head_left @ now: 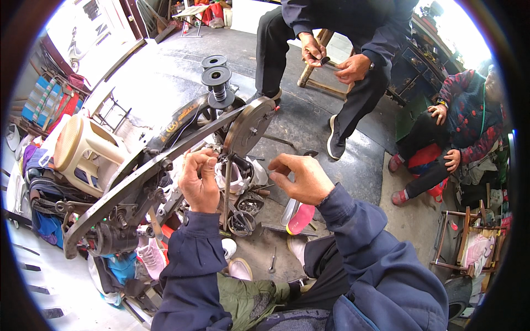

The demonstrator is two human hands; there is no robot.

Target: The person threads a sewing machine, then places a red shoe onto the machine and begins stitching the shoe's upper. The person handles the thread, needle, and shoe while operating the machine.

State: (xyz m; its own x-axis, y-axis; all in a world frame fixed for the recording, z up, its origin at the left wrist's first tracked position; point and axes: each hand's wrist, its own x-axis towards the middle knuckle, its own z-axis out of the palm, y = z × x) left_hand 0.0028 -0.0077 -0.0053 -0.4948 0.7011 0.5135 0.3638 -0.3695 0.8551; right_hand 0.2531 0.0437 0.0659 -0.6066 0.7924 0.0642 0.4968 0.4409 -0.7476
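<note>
My left hand (pixel 200 182) is raised beside the hand-cranked sewing machine (pixel 116 207), thumb and fingertips pressed together. Whatever they pinch, if anything, is too small to make out. Across from it, my right hand (pixel 305 179) hangs in the air with bent fingers, thumb and forefinger tips close together; nothing I can name shows between them. The machine's round metal wheel (pixel 247 128) stands just beyond my left hand. Two dark spools, the nearer spool (pixel 216 77) wound with thread, sit upright behind the wheel.
A person's hands (pixel 331 60) hold a small dark piece opposite me. Another person (pixel 461 121) sits at the right. A beige plastic stool (pixel 91 149) stands left among bags and shoes. Below my hands are a tool tray (pixel 248 205), a pink-and-yellow insole (pixel 301 219) and a small tool (pixel 273 260).
</note>
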